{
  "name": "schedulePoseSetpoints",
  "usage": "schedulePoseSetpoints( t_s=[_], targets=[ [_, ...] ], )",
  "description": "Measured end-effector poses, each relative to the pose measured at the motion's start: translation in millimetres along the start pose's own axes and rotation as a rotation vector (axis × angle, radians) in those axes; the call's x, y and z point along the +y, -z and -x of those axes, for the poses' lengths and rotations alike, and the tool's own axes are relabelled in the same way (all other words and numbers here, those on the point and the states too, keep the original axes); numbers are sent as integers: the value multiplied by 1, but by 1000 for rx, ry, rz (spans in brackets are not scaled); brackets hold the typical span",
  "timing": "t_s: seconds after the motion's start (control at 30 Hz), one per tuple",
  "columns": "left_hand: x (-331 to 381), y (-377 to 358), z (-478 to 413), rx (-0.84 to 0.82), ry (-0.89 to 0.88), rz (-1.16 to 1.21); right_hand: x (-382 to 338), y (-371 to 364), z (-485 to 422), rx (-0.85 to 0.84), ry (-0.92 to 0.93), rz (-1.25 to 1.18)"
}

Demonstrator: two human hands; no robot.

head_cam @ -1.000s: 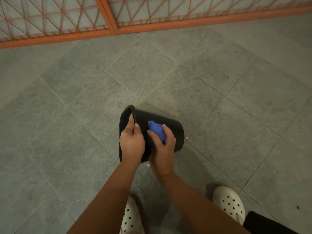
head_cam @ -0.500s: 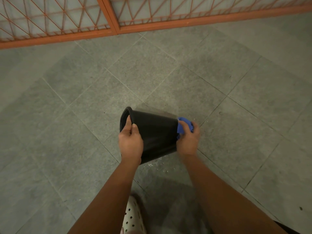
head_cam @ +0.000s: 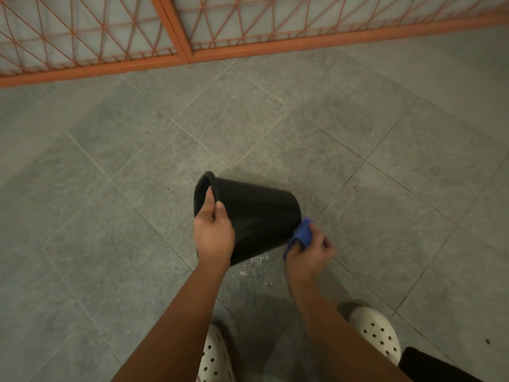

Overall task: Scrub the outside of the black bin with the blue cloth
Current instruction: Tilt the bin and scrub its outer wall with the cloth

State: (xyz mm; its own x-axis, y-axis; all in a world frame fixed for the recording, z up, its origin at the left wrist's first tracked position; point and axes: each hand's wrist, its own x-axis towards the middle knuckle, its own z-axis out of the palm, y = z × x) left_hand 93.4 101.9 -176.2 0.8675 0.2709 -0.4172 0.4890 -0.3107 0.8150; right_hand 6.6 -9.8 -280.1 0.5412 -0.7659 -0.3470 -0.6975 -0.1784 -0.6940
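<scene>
The black bin (head_cam: 256, 213) is held on its side above the grey tiled floor, its open mouth facing left and its base to the right. My left hand (head_cam: 213, 230) grips the rim, with the thumb on the outer wall and the fingers over the edge into the mouth. My right hand (head_cam: 309, 252) holds the crumpled blue cloth (head_cam: 301, 235) at the lower right corner of the bin, by its base edge. Part of the cloth is hidden in my fingers.
White specks and wet spots (head_cam: 256, 267) lie on the floor under the bin. My feet in white perforated clogs (head_cam: 377, 333) stand at the bottom edge. An orange metal grille (head_cam: 181, 37) runs along the far side of the floor.
My right hand moved the blue cloth from the bin's side wall out to the base end, then down to the lower corner. The left hand kept its grip on the rim.
</scene>
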Motion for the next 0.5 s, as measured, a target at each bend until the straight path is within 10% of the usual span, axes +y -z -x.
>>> schedulePoseSetpoints(
  t_s=[0.3, 0.5],
  targets=[
    [-4, 0, -6, 43, 85, 48, -18, -23, 40, -7, 572, 92],
    [-3, -1, -3, 52, 142, 27, -5, -32, 31, -13, 634, 197]
  ],
)
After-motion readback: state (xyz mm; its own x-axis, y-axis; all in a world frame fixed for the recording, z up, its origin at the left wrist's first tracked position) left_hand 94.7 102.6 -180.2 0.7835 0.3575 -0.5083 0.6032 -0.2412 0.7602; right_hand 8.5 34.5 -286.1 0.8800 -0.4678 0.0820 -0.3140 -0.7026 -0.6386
